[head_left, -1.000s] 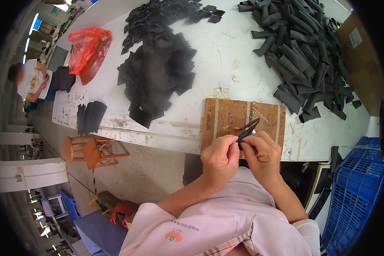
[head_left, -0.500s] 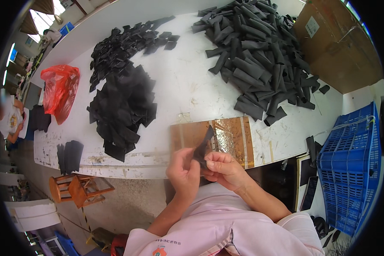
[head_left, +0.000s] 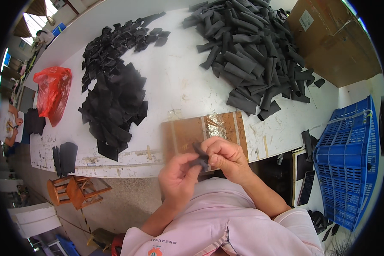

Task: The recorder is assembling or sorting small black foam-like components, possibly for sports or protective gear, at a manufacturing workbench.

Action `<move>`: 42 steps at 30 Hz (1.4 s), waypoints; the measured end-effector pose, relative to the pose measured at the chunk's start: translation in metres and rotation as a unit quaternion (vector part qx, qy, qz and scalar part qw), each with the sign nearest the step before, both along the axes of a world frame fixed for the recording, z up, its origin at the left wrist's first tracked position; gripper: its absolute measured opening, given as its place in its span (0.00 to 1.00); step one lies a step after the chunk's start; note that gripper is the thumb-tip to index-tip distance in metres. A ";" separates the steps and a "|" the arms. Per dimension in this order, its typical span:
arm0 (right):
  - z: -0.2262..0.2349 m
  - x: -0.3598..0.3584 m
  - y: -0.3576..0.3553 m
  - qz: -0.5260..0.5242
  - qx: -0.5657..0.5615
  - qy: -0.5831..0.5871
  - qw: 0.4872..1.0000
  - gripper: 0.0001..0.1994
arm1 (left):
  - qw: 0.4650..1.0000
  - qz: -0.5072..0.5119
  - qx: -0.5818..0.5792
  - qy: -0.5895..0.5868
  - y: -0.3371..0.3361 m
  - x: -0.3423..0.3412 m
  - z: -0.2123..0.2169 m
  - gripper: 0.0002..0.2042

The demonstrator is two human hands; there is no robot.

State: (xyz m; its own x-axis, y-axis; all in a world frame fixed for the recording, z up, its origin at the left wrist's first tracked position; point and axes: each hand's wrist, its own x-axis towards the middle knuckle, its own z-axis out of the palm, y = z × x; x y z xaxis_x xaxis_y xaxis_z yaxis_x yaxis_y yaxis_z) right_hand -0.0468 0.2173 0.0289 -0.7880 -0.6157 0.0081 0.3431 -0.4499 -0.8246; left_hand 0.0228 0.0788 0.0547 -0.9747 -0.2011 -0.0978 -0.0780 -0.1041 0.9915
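My left hand (head_left: pixel 178 177) and my right hand (head_left: pixel 226 155) meet just in front of my chest, both pinching one small black flat piece (head_left: pixel 199 154) between thumbs and fingers. They hover over the near edge of a brown wooden board (head_left: pixel 185 132) that lies on the white worktable (head_left: pixel 179 81). A heap of flat black pieces (head_left: pixel 113 106) lies to the left of the board. A larger heap of rolled black pieces (head_left: pixel 251 51) lies at the far right of the table.
A red plastic bag (head_left: pixel 52 94) sits at the table's left end, with a small stack of black sheets (head_left: pixel 65 157) near the front edge. A blue plastic crate (head_left: pixel 350 158) stands on my right, a cardboard box (head_left: pixel 335 38) behind it, a wooden stool (head_left: pixel 74 191) below left. Another person sits far left.
The view has swung left and down, so the table sits differently in frame. My hands have drawn back from the board toward my body, still holding the black piece, now turned upright.
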 end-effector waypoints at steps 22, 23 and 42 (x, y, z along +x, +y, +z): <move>-0.003 -0.043 -0.011 0.072 0.113 -0.100 0.986 0.12 | 0.697 -0.146 0.700 -0.050 -0.029 -0.052 -0.036 0.16; -0.021 -0.044 -0.009 0.077 0.095 -0.137 0.983 0.12 | 0.699 -0.144 0.699 -0.044 -0.026 -0.050 -0.057 0.15; -0.019 -0.060 -0.016 0.081 0.225 0.056 0.969 0.14 | 0.980 0.083 -0.035 0.175 -0.008 -0.052 -0.022 0.12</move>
State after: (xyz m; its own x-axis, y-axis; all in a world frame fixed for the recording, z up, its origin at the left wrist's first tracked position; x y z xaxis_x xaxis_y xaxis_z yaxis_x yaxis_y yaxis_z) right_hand -0.1065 0.2008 0.0097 -0.6909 -0.6919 -0.2094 0.2758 0.0154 -0.9611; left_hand -0.0287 0.0707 0.0323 -0.8991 -0.3550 0.2561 0.2799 -0.0166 0.9599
